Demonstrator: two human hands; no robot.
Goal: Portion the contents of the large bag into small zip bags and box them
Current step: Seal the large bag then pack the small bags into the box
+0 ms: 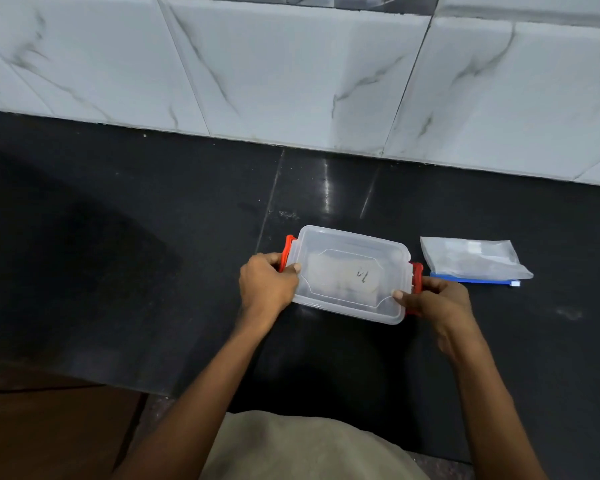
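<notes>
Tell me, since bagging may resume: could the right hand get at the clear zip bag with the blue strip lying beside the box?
Probably yes. The right hand sits at the clear plastic box's red latch, with bare black counter between it and the zip bag.

Both arms reach forward, left hand point(267, 284) and right hand point(437, 299) curled, thumbs extended inward.

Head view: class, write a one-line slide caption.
Both hands, left and right, grip the red clips of a lidded clear box; large bag lies beside it.
</notes>
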